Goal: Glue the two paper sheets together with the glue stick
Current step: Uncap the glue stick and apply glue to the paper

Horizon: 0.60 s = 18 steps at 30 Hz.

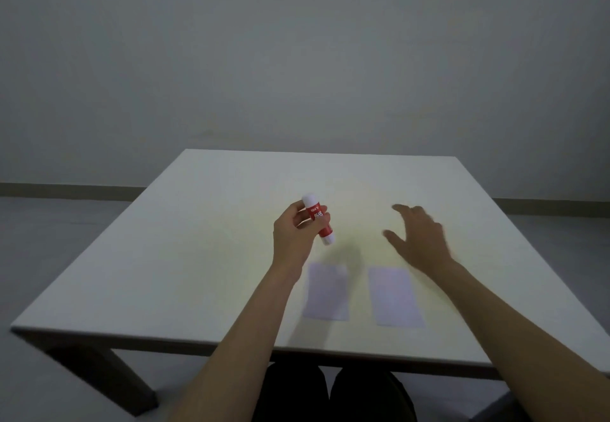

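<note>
My left hand (295, 235) grips a red glue stick (318, 222) with white ends, held tilted above the table, its cap on. Two small pale paper sheets lie flat side by side near the table's front edge: the left sheet (326, 291) just below and right of my left wrist, the right sheet (396, 296) a short gap away. My right hand (417, 240) hovers to the right of the glue stick, fingers spread and blurred, holding nothing. It is beyond the right sheet and apart from it.
The white table (198, 240) stands before a plain wall. Its front edge runs across the lower part of the view. My dark-clad legs (330, 392) show under it, and a dark table leg (109, 378) stands at the lower left.
</note>
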Available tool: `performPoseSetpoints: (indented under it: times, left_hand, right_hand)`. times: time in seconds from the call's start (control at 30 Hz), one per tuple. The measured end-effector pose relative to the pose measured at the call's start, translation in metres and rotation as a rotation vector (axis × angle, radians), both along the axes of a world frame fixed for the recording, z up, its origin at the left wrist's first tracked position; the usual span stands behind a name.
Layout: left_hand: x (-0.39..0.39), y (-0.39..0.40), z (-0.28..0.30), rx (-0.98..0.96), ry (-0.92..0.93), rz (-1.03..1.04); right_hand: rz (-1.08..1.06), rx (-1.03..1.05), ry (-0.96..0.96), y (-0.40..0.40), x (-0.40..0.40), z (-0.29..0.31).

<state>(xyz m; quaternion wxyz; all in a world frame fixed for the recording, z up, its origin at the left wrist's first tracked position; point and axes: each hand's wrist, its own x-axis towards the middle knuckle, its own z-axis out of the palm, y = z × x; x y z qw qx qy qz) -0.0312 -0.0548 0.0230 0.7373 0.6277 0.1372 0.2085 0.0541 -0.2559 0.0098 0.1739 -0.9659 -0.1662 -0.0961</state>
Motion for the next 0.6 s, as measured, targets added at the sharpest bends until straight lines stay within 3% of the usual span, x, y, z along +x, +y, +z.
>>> performPoseSetpoints:
  times: [0.1, 0.2, 0.33, 0.5, 0.6]
  left_hand:
    - [0.004, -0.011, 0.007, -0.122, -0.054, 0.088]
    - [0.005, -0.017, 0.018, -0.291, -0.074, 0.121]
    - [-0.001, -0.015, 0.029, -0.368, -0.145, 0.043]
    - [-0.005, -0.025, 0.029, -0.223, -0.197, -0.061]
    - [-0.006, -0.027, 0.028, -0.205, -0.181, -0.015]
  right_hand:
    - [0.262, 0.722, 0.412, 0.043, -0.036, 0.017]
    - [0.338, 0.999, 0.528, 0.068, -0.054, 0.025]
    - [0.309, 1.18, 0.578, 0.074, -0.057, 0.033]
    - [-0.033, 1.292, 0.887, 0.078, -0.06, 0.038]
    - [0.038, 1.219, 0.684, 0.073, -0.062, 0.038]
